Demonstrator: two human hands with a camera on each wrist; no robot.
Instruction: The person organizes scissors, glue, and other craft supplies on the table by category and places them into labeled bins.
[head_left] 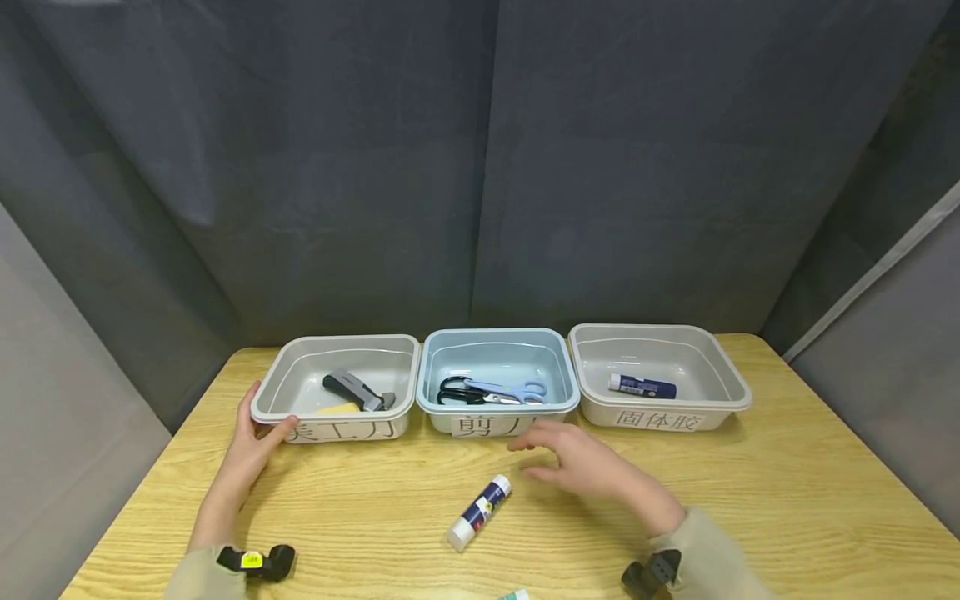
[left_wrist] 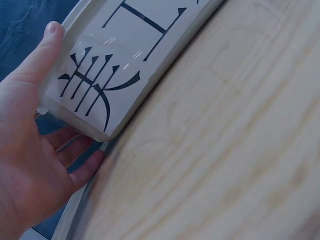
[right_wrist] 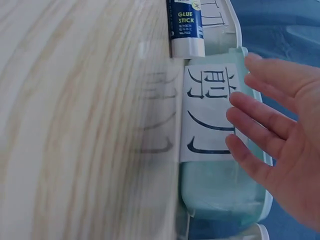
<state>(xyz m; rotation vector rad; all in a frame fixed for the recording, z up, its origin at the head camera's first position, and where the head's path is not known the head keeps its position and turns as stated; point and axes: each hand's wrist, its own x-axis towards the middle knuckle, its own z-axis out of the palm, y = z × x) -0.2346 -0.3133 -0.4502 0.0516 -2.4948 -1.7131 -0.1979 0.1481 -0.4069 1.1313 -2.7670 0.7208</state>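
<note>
Glue stick [head_left: 480, 512] near right grip [head_left: 577, 461]; blue bin [head_left: 498, 354] behind, holding scissors [head_left: 486, 386].

Blocked ahead, roomier between the hands

Ahead, the blue bin [head_left: 498, 350] bars the right hand [head_left: 579, 462], and the grey bin [head_left: 360, 352] the left hand [head_left: 249, 454] gripping it. A glue stick [head_left: 482, 510] obstructs just left of the right hand; bare tabletop [head_left: 360, 500] leaves passage between stick and left hand.

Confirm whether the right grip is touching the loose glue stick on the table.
Apart. The head view shows a strip of wood-grain tabletop between the right grip and the glue stick; the right wrist view shows them separated too.
</note>
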